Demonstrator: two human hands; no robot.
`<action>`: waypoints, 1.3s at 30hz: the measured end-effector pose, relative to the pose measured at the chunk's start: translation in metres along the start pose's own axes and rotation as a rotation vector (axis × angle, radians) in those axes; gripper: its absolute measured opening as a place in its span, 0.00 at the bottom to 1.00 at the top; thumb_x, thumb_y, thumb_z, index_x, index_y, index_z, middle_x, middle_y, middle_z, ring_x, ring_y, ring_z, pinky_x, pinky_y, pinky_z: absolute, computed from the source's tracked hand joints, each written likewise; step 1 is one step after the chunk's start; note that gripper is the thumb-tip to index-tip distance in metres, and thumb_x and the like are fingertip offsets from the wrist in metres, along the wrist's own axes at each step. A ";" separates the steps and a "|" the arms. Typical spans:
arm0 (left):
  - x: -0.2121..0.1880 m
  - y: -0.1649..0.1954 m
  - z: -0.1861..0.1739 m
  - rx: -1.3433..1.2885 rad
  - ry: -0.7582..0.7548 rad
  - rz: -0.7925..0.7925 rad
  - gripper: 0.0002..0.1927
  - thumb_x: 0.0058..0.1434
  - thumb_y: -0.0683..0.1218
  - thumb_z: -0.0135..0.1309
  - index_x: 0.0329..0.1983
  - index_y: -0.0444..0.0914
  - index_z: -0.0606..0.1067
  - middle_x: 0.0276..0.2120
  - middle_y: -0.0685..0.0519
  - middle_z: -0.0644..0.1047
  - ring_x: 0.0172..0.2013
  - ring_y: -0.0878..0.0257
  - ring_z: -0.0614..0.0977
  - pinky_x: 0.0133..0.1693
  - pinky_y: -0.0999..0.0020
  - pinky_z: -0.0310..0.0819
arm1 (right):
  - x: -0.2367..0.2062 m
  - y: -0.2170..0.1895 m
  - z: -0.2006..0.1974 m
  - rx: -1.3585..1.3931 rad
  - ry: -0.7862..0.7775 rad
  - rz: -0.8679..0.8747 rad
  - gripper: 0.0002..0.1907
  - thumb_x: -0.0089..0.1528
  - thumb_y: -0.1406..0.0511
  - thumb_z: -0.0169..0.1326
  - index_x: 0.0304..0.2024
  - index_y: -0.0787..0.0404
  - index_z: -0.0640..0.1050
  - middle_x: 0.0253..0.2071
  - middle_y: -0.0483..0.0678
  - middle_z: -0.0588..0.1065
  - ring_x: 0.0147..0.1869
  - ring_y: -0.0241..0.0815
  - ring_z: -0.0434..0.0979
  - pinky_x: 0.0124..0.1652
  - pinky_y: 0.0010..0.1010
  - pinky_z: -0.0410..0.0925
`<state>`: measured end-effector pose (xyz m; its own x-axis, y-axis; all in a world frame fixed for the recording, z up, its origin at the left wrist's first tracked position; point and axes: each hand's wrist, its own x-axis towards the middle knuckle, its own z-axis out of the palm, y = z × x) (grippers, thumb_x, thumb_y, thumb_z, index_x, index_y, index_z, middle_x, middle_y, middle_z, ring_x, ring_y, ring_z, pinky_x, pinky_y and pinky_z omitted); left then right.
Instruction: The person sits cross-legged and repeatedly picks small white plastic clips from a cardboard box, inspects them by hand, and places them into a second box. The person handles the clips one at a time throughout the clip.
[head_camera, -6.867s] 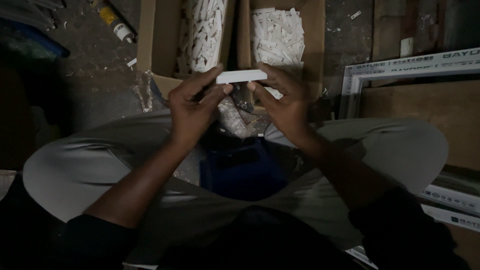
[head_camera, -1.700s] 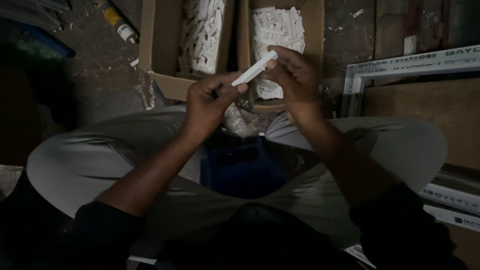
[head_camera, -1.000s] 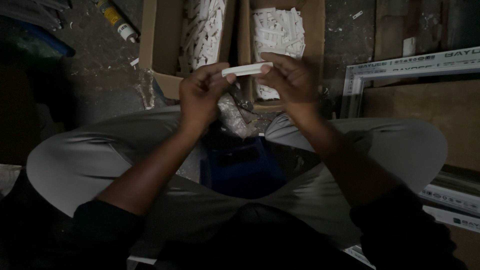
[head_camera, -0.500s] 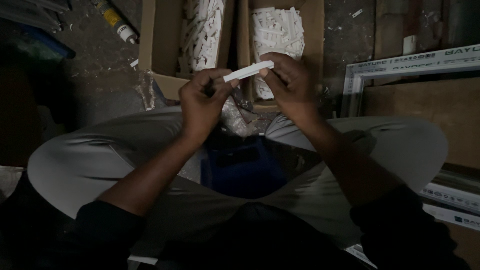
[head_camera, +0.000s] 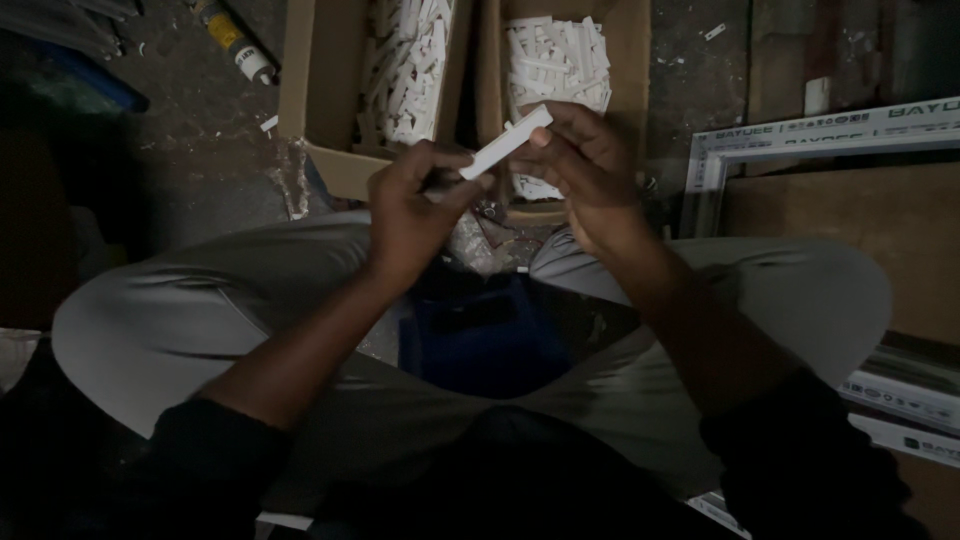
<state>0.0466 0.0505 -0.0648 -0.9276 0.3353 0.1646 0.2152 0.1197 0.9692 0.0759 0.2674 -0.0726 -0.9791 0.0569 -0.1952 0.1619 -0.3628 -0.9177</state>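
I sit cross-legged and hold a short white plastic bar (head_camera: 507, 141) between both hands above my lap. My left hand (head_camera: 412, 215) pinches its lower left end. My right hand (head_camera: 583, 170) grips its upper right end, and the bar tilts up toward the right. Just beyond my hands stand two open cardboard boxes: the left box (head_camera: 322, 90) and the right box (head_camera: 630, 45), each filled with several similar white pieces (head_camera: 553, 55).
A dark blue object (head_camera: 480, 335) lies between my legs, with a clear plastic bag (head_camera: 475, 245) above it. A tube with a yellow label (head_camera: 232, 42) lies on the floor at the top left. White frame profiles (head_camera: 810, 140) and a brown board (head_camera: 850, 240) sit on the right.
The bar's right end has tipped further upward over the last half second. Both hands have kept their grip and stayed in about the same place.
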 end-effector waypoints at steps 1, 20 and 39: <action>0.001 0.002 -0.002 0.050 -0.021 0.077 0.16 0.58 0.40 0.70 0.46 0.33 0.77 0.44 0.46 0.82 0.46 0.59 0.85 0.48 0.66 0.81 | 0.000 0.000 0.000 -0.079 -0.020 -0.036 0.14 0.70 0.65 0.55 0.56 0.66 0.75 0.48 0.53 0.79 0.52 0.44 0.83 0.54 0.37 0.79; 0.007 0.021 -0.017 0.614 -0.277 0.346 0.10 0.62 0.39 0.64 0.46 0.33 0.78 0.39 0.45 0.81 0.34 0.52 0.85 0.33 0.60 0.80 | -0.008 0.008 0.005 -0.591 -0.187 -0.208 0.12 0.72 0.67 0.55 0.56 0.67 0.74 0.42 0.50 0.79 0.47 0.37 0.84 0.47 0.28 0.79; 0.013 0.017 -0.021 0.592 -0.209 0.331 0.23 0.64 0.47 0.66 0.59 0.34 0.74 0.49 0.44 0.81 0.44 0.53 0.85 0.41 0.61 0.81 | 0.004 0.003 -0.008 -0.282 -0.126 -0.134 0.14 0.70 0.68 0.57 0.55 0.70 0.76 0.45 0.56 0.81 0.48 0.43 0.86 0.50 0.33 0.81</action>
<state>0.0314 0.0376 -0.0427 -0.7194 0.6071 0.3375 0.6609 0.4485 0.6017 0.0733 0.2743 -0.0789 -0.9987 -0.0349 -0.0379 0.0408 -0.0868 -0.9954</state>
